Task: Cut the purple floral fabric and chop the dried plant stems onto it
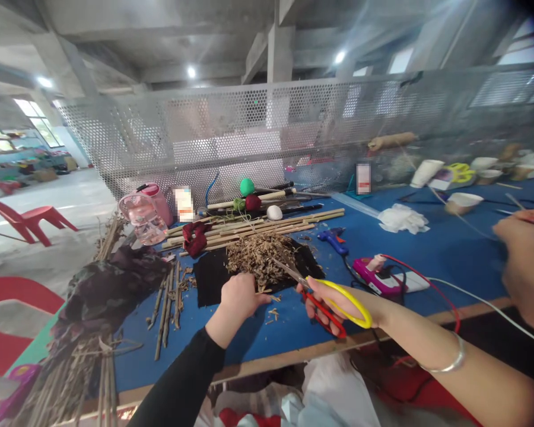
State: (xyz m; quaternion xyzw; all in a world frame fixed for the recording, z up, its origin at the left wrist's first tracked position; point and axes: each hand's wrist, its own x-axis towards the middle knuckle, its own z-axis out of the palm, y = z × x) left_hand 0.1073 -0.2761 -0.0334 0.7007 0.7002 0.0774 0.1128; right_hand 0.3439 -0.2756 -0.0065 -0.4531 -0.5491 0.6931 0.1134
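My right hand (309, 303) grips a pair of scissors (328, 307) with one yellow and one red handle, blades pointing up-left over the heap. Bent at the edge of a pile of chopped dry brown plant pieces (258, 255) is my left hand (239, 296), its fingers curled and its thumb reaching right; what it pinches, if anything, is hidden. The pile rests on a black cloth (207, 279). Small cut bits (273, 314) lie on the blue table (258, 338) between my hands. Several dry stalks (165, 308) lie left of the cloth.
Long sticks (302, 220), a dark red cloth bundle (196, 238) and yarn balls lie behind the pile. A blue glue gun (334, 240) and a purple power strip (378, 279) with cords are at right. A co-worker's hands (523, 243) are at far right. A perforated metal screen (231, 130) stands behind.
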